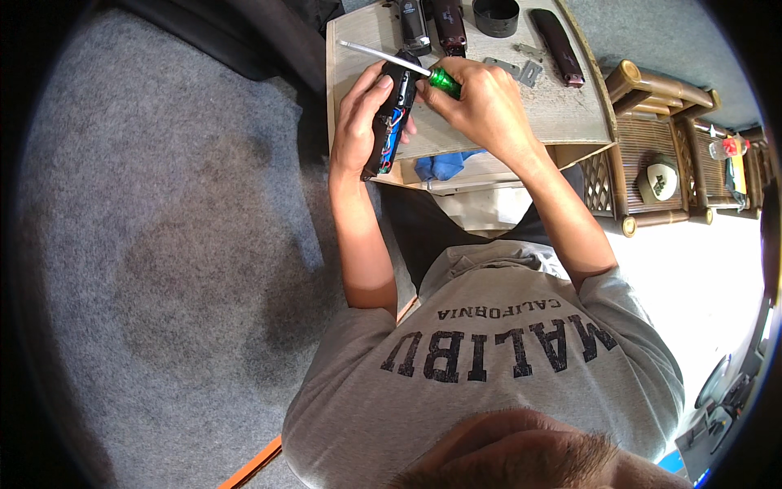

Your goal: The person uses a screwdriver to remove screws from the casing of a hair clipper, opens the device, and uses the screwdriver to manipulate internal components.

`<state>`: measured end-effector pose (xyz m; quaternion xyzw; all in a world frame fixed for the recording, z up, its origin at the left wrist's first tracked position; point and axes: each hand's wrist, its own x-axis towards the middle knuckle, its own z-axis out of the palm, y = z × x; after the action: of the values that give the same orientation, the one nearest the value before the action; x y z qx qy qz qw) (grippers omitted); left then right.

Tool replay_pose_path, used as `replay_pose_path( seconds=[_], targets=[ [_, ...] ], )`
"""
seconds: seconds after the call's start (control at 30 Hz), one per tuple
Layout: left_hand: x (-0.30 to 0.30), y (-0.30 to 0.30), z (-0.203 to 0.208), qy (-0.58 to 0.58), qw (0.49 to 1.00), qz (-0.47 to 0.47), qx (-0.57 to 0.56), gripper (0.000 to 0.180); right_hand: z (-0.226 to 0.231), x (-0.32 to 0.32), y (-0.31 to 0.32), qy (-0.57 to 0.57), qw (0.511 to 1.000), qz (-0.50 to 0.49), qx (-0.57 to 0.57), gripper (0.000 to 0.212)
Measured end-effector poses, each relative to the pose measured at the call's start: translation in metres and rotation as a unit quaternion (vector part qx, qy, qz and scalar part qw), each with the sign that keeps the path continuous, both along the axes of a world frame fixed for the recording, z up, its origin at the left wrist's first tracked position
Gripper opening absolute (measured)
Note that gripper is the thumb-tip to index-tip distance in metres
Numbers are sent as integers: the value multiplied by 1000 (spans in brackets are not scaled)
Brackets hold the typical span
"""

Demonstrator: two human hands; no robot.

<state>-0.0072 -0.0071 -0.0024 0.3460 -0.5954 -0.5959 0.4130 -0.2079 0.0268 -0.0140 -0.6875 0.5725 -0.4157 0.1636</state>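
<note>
My left hand (357, 122) wraps around an opened black hair clipper (380, 151), held upright at the table's near left edge. Its casing is off along one side, baring a blue part and thin coloured wires. In my right hand (491, 102) is a screwdriver (442, 80) with a green handle, gripped between thumb and fingers. Its long metal shaft crosses above the clipper's upper end and points left, the tip apart from the clipper. Just beyond my right hand lie flat metal blade pieces (529, 73). My left fingertips are partly hidden behind the clipper.
On the wooden table (582, 122) are a black clipper (413, 28), a dark red clipper (450, 24), a round black cup (496, 16), a dark red casing (559, 47) and scattered hair bits. Blue cloth (442, 166) sits below the tabletop. A bamboo seat (643, 151) holding a cap (658, 181) stands right.
</note>
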Motion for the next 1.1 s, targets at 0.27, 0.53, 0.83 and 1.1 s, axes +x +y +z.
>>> replay_pose_path(
  seconds=[0.27, 0.53, 0.83, 1.1],
  targets=[
    [1, 0, -1, -2, 1000, -3, 7, 41, -1, 1, -1, 16, 999, -4, -31, 25],
    [1, -2, -4, -1, 1000, -2, 10, 43, -5, 4, -2, 13, 999, -14, -47, 27],
    [0, -5, -1, -10, 1000, 6, 9, 44, -10, -6, -6, 22, 990, -123, -72, 29],
    [0, -4, -3, -10, 1000, 8, -9, 44, -7, -6, -5, 106, 987, -111, -39, 27]
  ],
)
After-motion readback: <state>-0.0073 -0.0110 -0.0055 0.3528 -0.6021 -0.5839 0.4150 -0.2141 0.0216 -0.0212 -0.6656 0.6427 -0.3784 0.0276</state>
